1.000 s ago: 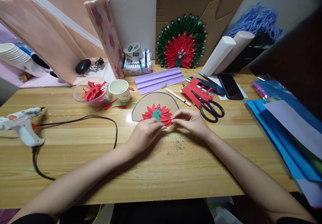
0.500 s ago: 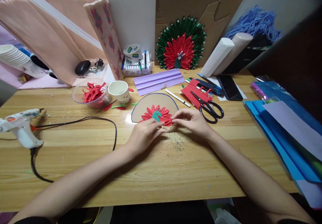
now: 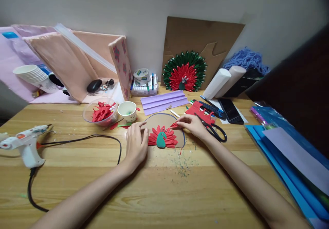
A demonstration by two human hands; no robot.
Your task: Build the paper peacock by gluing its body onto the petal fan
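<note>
A semicircular cardboard piece (image 3: 180,139) with a blue-edged outline lies on the table before me. Red paper petals (image 3: 170,140) fan out on it around a green peacock body (image 3: 161,140). My left hand (image 3: 136,146) rests by the cardboard's left edge, fingers stretched out and nothing held. Between the thumb and fingertips of my right hand (image 3: 192,125) is a red petal (image 3: 174,124), just above the cardboard's right part. Black-handled scissors (image 3: 217,133) and cut red paper (image 3: 197,109) lie behind that hand.
At left are a glue gun (image 3: 28,143) and its black cable. Behind the left hand stand a plastic bowl (image 3: 89,114) of red scraps and a paper cup (image 3: 128,112). A finished peacock (image 3: 183,73) leans at the back. Blue folders (image 3: 272,160) lie at right.
My left hand has moved left, off the petals, and its fingers have straightened. The right hand has lifted a red petal away from the fan. The view has tilted up.
</note>
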